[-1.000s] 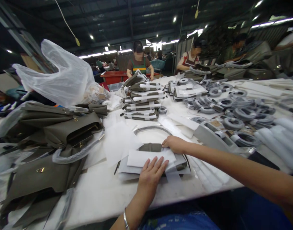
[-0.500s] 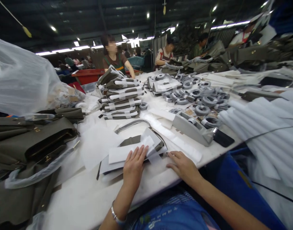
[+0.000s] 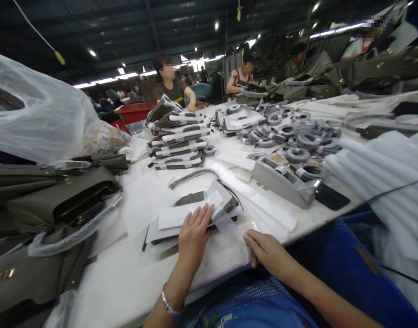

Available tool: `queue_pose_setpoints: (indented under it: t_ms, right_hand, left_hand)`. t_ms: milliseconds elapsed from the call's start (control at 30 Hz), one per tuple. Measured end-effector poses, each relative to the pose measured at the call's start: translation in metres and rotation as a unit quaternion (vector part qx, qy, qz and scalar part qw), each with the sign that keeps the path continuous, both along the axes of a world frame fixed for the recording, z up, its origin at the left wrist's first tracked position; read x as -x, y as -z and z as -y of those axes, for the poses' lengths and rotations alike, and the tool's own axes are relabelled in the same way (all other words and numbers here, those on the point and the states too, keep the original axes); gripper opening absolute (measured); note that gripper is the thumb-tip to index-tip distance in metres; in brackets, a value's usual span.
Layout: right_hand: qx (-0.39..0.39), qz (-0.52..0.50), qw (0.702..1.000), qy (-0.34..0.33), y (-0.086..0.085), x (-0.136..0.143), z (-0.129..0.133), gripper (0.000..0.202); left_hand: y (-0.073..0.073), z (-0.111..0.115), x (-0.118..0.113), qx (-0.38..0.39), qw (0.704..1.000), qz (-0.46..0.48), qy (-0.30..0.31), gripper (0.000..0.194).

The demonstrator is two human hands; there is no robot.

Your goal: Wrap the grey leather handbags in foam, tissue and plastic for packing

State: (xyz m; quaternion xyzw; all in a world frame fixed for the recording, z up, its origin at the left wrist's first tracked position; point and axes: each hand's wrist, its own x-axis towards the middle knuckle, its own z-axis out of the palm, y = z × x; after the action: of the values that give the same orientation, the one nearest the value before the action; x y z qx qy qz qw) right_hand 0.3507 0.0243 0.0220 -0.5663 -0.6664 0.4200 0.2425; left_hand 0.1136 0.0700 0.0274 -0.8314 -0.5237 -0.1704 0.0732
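Note:
My left hand (image 3: 195,234) lies flat, fingers stretched out, on a white foam sheet (image 3: 173,217). Under that sheet is a folded olive-grey bag (image 3: 191,198) with grey padding sheets and a wrapped strap (image 3: 195,176) curving behind it. A thin translucent strip (image 3: 226,223) runs from the bag's right side toward the table edge. At its near end my right hand (image 3: 267,250) is closed, seemingly pinching the strip; its fingertips are partly hidden. To the right, beyond the hands, stands a grey tape dispenser (image 3: 280,182).
A stack of folded, banded bags (image 3: 180,141) rises behind the work. Several coiled, wrapped straps (image 3: 308,141) lie beyond the dispenser, beside a black phone (image 3: 332,196). Olive bags (image 3: 65,200) crowd the left, white foam rolls (image 3: 383,168) the right. Co-workers stand across the table (image 3: 236,255).
My right hand has moved from the bag's right edge down toward the table's near edge, its fingers closing. My left hand stays flat on the foam sheet. The view has shifted slightly.

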Motion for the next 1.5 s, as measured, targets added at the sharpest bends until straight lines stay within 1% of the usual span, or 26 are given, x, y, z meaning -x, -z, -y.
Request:
queue_pose_setpoints:
  t_ms: [33,67,100,133,200,233,267,333,367,433,467,500,533,567,600,633,700,767,800,900,967,1133,1233,1300,1400,1500]
  right_hand:
    - [0.083,-0.072,0.994,0.006,-0.001,0.001,0.007,0.04]
    - [0.151,-0.134,0.979,0.014,-0.001,0.003,0.013,0.042]
    - [0.202,-0.185,0.961,0.022,0.0,0.005,0.018,0.045]
    - [0.237,-0.222,0.945,0.029,0.002,0.006,0.022,0.047]
    - [0.265,-0.257,0.929,0.034,0.007,0.007,0.027,0.049]
    - [0.263,-0.255,0.93,0.032,0.01,0.006,0.028,0.05]
    - [0.253,-0.239,0.937,0.027,0.012,0.004,0.029,0.049]
    - [0.206,-0.164,0.965,0.001,0.016,-0.004,0.029,0.044]
    - [0.172,-0.105,0.979,-0.02,0.016,-0.009,0.029,0.042]
    - [0.075,0.038,0.995,-0.05,0.011,-0.017,0.027,0.038]
    - [0.002,0.099,0.994,-0.051,0.007,-0.02,0.024,0.036]
    - [-0.087,0.142,0.985,-0.043,0.002,-0.022,0.02,0.032]
    - [-0.186,0.162,0.969,-0.034,-0.004,-0.023,0.015,0.027]
    - [-0.28,0.162,0.946,-0.031,-0.01,-0.021,0.007,0.021]
    - [-0.362,0.151,0.919,-0.04,-0.015,-0.019,-0.001,0.021]
    - [-0.422,0.141,0.893,-0.058,-0.02,-0.015,-0.011,0.026]
    - [-0.489,0.151,0.852,-0.112,-0.026,-0.005,-0.033,0.041]
    - [-0.526,0.174,0.819,-0.148,-0.027,0.003,-0.052,0.048]
    - [-0.544,0.176,0.805,-0.159,-0.026,0.006,-0.06,0.047]
    - [-0.596,0.142,0.77,-0.177,-0.022,0.01,-0.073,0.032]
    - [-0.611,0.119,0.761,-0.184,-0.02,0.008,-0.072,0.024]
    - [-0.599,0.125,0.771,-0.178,-0.018,0.003,-0.059,0.022]
    - [-0.596,0.125,0.776,-0.163,-0.014,0.004,-0.055,0.023]
    - [-0.588,0.118,0.785,-0.152,-0.011,0.006,-0.055,0.024]
    - [-0.58,0.107,0.795,-0.14,-0.008,0.009,-0.056,0.024]
    - [-0.582,0.097,0.795,-0.14,-0.005,0.01,-0.058,0.025]
  left_hand:
    - [0.0,0.0,0.0,-0.001,1.0,-0.002,0.002,0.079]
    - [0.001,0.0,0.0,-0.001,1.0,-0.004,0.003,0.079]
    - [0.001,0.0,0.0,-0.001,1.0,-0.005,0.004,0.079]
    - [0.0,0.0,0.0,0.0,1.0,-0.004,0.004,0.08]
    - [-0.001,0.0,0.0,0.001,1.0,-0.002,0.003,0.08]
    - [-0.001,0.0,0.0,0.001,1.0,-0.001,0.003,0.08]
    - [-0.001,0.0,0.0,0.0,1.0,-0.002,0.004,0.08]
    - [0.001,0.0,0.0,-0.006,1.0,-0.007,0.005,0.079]
    - [0.003,0.0,0.0,-0.01,1.0,-0.01,0.006,0.079]
    - [0.006,0.001,0.0,-0.02,1.0,-0.016,0.007,0.078]
    - [0.008,0.001,-0.001,-0.023,1.0,-0.018,0.007,0.078]
    - [0.009,0.002,-0.001,-0.024,0.999,-0.02,0.007,0.077]
    - [0.01,0.002,-0.001,-0.025,0.999,-0.021,0.006,0.076]
    - [0.01,0.002,-0.001,-0.026,0.999,-0.023,0.004,0.076]
    - [0.01,0.002,-0.001,-0.028,0.999,-0.023,0.003,0.075]
    - [0.01,0.002,-0.001,-0.031,0.999,-0.022,0.002,0.074]
    - [0.01,0.002,-0.001,-0.036,0.999,-0.02,0.004,0.073]
    - [0.01,0.001,0.0,-0.04,0.999,-0.016,0.007,0.071]
    - [0.011,0.001,0.0,-0.043,0.999,-0.015,0.007,0.07]
    - [0.012,0.001,-0.001,-0.053,0.998,-0.017,0.005,0.067]
    - [0.013,0.0,-0.001,-0.057,0.998,-0.021,0.001,0.066]
    - [0.014,0.002,-0.003,-0.055,0.998,-0.018,-0.006,0.066]
    - [0.014,0.002,-0.003,-0.049,0.999,-0.006,-0.005,0.071]
    - [0.012,0.002,-0.003,-0.032,0.999,0.001,-0.002,0.076]
    - [0.006,0.003,-0.002,0.005,1.0,0.016,-0.002,0.082]
    - [-0.005,0.008,-0.003,0.043,0.999,0.03,0.005,0.085]
